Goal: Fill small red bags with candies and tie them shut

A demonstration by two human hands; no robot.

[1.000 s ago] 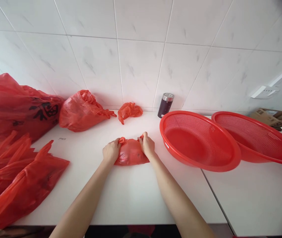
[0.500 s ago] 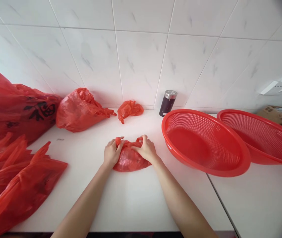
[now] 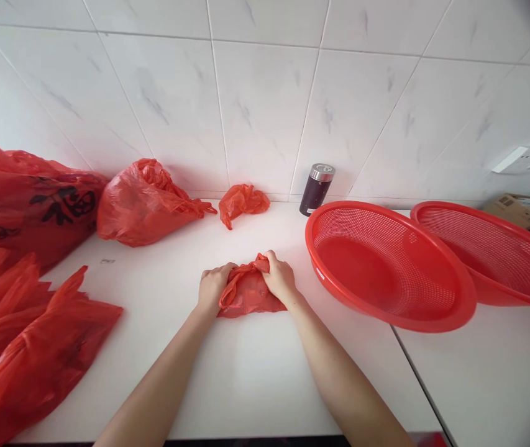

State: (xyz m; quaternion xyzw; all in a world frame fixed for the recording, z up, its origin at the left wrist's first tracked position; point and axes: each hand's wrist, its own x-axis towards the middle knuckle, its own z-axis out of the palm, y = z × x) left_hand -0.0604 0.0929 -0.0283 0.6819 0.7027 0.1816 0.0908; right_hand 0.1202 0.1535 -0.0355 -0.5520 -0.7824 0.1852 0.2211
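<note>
A small red plastic bag (image 3: 253, 295) lies on the white table (image 3: 246, 379) between my two hands. My left hand (image 3: 214, 285) is closed on its upper left edge, beside a loop of the bag's handle. With thumb and curled fingers, my right hand (image 3: 279, 276) grips the gathered plastic at the upper right. The bag's contents cannot be made out through the film. Behind the hands, a crumpled red bag (image 3: 245, 203) rests near the wall.
Two red plastic colanders (image 3: 367, 273) stand at the right, with a cardboard box (image 3: 523, 211) behind. A dark thermos (image 3: 317, 189) is by the wall. At the left are a filled red bag (image 3: 146, 208), a larger printed bag (image 3: 22, 205) and a heap of red bags (image 3: 45, 354).
Both hands have shifted their hold along the bag's top. The plastic is pulled together and the handle loop now hangs over the front left. The view has moved slightly.
</note>
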